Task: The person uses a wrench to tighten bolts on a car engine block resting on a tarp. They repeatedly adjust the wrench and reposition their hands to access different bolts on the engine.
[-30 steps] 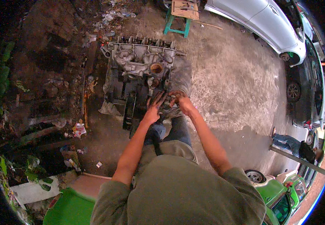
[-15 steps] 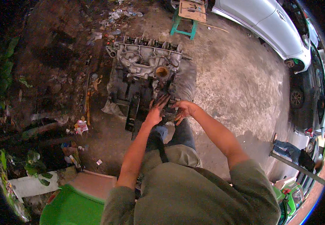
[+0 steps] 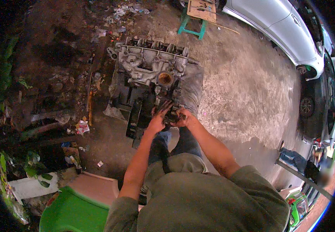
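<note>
In front of me a greasy engine (image 3: pixel 140 69) sits low, its bare grey metal upper part away from me and dark parts on my side. A round brownish opening (image 3: pixel 165 79) shows in it. My left hand (image 3: pixel 160 117), fingers blackened and stretched out, lies against the dark parts at the near side of the engine. Just to its right, my right hand (image 3: pixel 183 118) has its fingers curled round a small dark part whose kind I cannot make out. The hands are close together, and the area between them is dark and partly hidden.
Grey cloth (image 3: pixel 192 87) lies under the engine's right side. A green-legged stool (image 3: pixel 192 27) with tools on its board stands beyond, near a silver car (image 3: pixel 264 19). Litter (image 3: pixel 127 13) covers the ground at left. A green chair (image 3: pixel 70 212) is behind me; a person (image 3: pixel 297 158) is far right.
My right hand has moved left and slightly down, closer to the left hand, and its fingers have curled in. My left hand stays nearly in place on the dark parts.
</note>
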A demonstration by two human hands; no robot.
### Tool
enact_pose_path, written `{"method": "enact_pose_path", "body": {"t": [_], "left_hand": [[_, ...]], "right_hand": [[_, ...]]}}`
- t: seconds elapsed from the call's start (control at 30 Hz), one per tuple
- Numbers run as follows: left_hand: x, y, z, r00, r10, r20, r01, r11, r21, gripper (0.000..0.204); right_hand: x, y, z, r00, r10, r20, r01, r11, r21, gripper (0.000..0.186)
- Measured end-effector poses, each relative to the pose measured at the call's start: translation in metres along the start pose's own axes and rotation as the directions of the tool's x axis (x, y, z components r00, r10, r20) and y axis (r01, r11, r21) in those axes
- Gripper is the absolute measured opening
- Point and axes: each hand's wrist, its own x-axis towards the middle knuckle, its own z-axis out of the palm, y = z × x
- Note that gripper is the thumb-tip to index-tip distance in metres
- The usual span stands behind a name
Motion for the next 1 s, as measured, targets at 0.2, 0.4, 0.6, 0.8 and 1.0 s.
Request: {"method": "enact_pose_path", "body": {"t": [0.2, 0.4, 0.6, 0.8, 1.0], "left_hand": [[0.002, -0.007, 0.000, 0.999, -0.009, 0.034, 0.009, 1.000, -0.011, 0.093], [0.000, 0.009, -0.012, 1.000, 0.001, 0.018, 0.000, 0.999, -0.041, 0.090], [0.003, 0.009, -0.016, 1.000, 0.026, 0.011, -0.026, 0.999, -0.027, 0.091], [0.001, 0.005, -0.012, 0.997, 0.075, -0.027, -0.076, 0.997, -0.033, 0.094], [0.000, 0.002, -0.009, 0.995, 0.095, -0.043, -0.096, 0.995, -0.017, 0.098]], "right_hand": [[0.003, 0.007, 0.015, 0.950, -0.122, -0.287, 0.134, 0.991, 0.022, 0.015], [0.000, 0.012, 0.004, 0.960, -0.261, -0.100, 0.248, 0.961, -0.124, 0.027], [0.002, 0.019, -0.007, 0.894, -0.446, 0.045, 0.434, 0.836, -0.336, 0.030], [-0.026, 0.000, 0.021, 1.000, -0.027, -0.009, 0.024, 0.975, -0.221, 0.018], [-0.056, 0.014, 0.055, 0.850, -0.382, -0.362, 0.205, 0.874, -0.439, 0.026]]}}
